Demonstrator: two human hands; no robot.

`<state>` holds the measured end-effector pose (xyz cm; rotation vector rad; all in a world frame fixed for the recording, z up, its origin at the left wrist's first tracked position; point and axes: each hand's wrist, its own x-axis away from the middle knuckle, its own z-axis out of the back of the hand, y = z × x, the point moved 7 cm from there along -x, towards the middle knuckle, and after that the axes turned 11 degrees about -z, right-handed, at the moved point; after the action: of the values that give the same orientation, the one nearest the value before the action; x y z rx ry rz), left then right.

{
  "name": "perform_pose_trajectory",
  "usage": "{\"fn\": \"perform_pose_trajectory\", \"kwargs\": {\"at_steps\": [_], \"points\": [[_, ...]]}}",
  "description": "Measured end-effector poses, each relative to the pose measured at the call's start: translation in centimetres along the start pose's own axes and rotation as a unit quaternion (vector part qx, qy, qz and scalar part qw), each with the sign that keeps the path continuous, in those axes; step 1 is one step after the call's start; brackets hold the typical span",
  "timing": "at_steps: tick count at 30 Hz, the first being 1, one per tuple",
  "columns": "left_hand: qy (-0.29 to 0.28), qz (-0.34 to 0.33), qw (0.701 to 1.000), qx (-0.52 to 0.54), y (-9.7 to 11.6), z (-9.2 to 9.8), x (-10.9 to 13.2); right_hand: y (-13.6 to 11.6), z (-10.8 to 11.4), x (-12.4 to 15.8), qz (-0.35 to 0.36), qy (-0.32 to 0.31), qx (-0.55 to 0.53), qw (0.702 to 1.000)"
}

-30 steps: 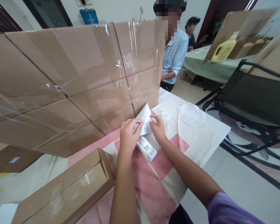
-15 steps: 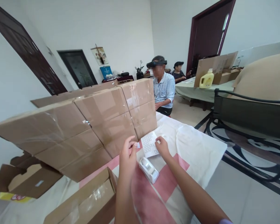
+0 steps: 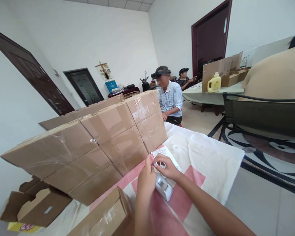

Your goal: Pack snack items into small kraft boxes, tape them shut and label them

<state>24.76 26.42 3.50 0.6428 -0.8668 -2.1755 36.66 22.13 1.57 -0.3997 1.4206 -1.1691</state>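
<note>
My left hand (image 3: 147, 175) and my right hand (image 3: 166, 167) meet above the cloth-covered table, fingertips pinched close together. What lies between their fingertips is too small to make out. Behind them a white sheet with rows of small printed squares (image 3: 170, 156) lies on the cloth, partly covered by my right hand. A white tape dispenser (image 3: 165, 188) sits just below my hands, its upper end hidden by them.
Stacked taped cardboard boxes (image 3: 120, 134) stand at the left and centre. An open carton (image 3: 108, 216) is at the front, another (image 3: 44, 206) at far left. A person in a light blue shirt (image 3: 172, 98) sits beyond the table.
My right hand has left the printed sheet and moved left to meet my left hand. The small piece seen at my left fingertips is now hidden. The view has shifted slightly.
</note>
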Motion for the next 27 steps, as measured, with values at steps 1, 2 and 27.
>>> {"fn": "perform_pose_trajectory", "kwargs": {"at_steps": [1,2,27], "points": [[-0.003,0.008,1.000,-0.009,0.0,0.1,0.2,0.0,-0.1,0.0,-0.003,-0.006,0.004,1.000],[-0.006,0.013,1.000,-0.015,0.0,0.2,0.4,0.1,-0.1,0.0,-0.005,-0.012,0.008,1.000],[0.279,0.017,0.903,-0.326,-4.5,18.0,14.4,-1.7,-3.7,1.4,-0.077,-0.071,-0.088,0.991]]}}
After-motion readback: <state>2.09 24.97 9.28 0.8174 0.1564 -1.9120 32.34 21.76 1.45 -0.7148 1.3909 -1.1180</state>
